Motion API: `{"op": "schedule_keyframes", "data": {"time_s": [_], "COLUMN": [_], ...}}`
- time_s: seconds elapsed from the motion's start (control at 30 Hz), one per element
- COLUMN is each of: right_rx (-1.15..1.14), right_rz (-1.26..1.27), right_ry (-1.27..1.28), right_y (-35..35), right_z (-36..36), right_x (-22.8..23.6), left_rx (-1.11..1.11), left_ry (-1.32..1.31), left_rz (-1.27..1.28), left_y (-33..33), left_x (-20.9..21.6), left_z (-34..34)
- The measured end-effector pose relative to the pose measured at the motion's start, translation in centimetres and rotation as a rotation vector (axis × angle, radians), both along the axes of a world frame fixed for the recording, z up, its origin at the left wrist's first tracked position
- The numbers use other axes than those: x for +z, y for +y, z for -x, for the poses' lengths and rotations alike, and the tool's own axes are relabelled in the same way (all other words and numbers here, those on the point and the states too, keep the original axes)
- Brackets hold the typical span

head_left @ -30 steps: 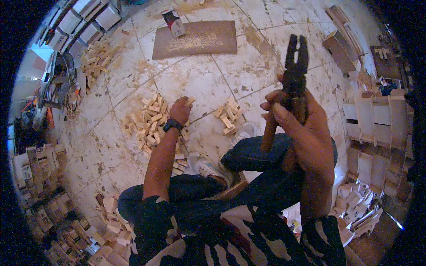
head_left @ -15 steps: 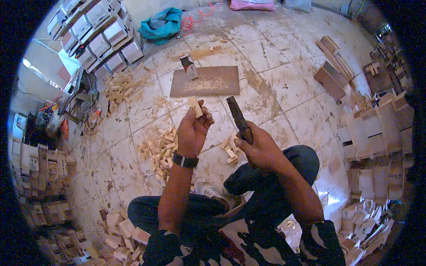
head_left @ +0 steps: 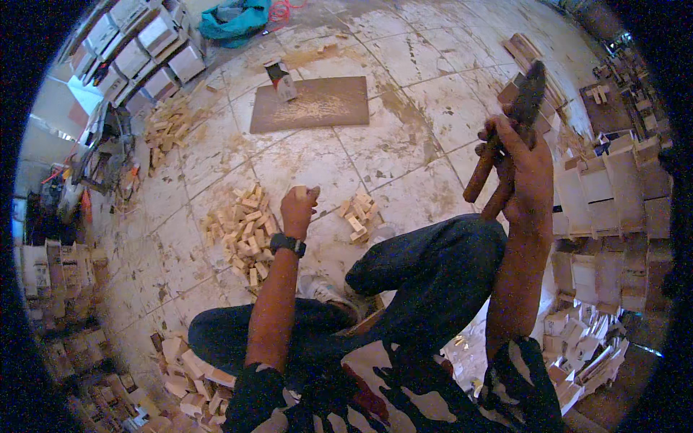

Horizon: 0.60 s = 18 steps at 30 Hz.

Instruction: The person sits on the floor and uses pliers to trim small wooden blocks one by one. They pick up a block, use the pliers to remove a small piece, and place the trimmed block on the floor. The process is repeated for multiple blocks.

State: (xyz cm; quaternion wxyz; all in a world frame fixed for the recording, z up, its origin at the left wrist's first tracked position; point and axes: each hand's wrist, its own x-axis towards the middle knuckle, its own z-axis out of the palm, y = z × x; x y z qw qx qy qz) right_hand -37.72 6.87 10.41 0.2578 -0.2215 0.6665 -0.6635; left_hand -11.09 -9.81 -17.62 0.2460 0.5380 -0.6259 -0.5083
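My right hand (head_left: pixel 528 169), raised at the right, is wrapped round a pair of pliers (head_left: pixel 530 94). Their dark jaws point up and away, and the reddish-brown handles hang below, spread apart. Lower and nearer the middle, my left hand (head_left: pixel 297 213) is closed. A pale end of a small wooden block (head_left: pixel 300 191) shows at its fingers; the rest of the block is hidden. To the left of that hand lies a large heap of small wooden blocks (head_left: pixel 244 227). A smaller pile of blocks (head_left: pixel 358 216) lies to its right.
A brown board (head_left: pixel 325 108) strewn with small pale bits lies ahead, a small open box (head_left: pixel 281 81) on it. More blocks (head_left: pixel 170 133) are heaped at the far left. Stacked wooden boxes (head_left: pixel 606 209) line the right side. My bent knee (head_left: pixel 469 245) rises beneath my right arm.
My right hand has swung right and up with the pliers, whose handles now show spread. My left hand has drawn lower and closed further round the block. The view has shifted.
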Motion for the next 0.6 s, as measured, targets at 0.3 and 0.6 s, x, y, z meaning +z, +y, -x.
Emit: {"op": "schedule_keyframes", "data": {"time_s": [0.3,0.6], "right_rx": [-0.116,-0.053], "right_rz": [-0.173,-0.077], "right_ry": [-0.085,0.065], "right_y": [0.3,-0.2], "right_z": [-3.2,-2.9], "right_x": [-1.3,-2.7], "left_rx": [-0.378,-0.472], "left_ry": [-0.425,-0.786], "left_rz": [0.368,0.22], "left_y": [-1.2,-0.2], "left_x": [-14.9,-16.6], "left_z": [17.8,21.7]}}
